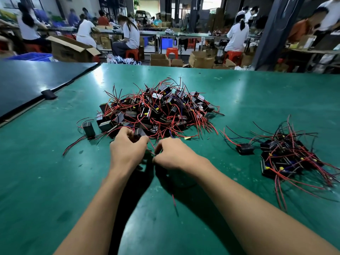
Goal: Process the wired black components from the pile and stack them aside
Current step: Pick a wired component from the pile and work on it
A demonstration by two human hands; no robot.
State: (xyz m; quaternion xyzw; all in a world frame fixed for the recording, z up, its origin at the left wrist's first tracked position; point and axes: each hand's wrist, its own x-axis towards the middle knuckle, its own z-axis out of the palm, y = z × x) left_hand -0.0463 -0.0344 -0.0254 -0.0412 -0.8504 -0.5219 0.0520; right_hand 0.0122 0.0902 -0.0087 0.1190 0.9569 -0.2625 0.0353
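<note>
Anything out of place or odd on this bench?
Minor only: one component stands apart left of the pile, and a second component lies loose beside the stack. No damage visible.

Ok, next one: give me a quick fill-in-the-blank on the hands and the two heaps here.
1. The left hand holds a ____ component at the near edge of the big pile.
2. The right hand pinches a wire coloured ____.
3. The small stack lies to the ____ of the big pile.
4. The table is ____.
Missing words: black; red; right; green.
</note>
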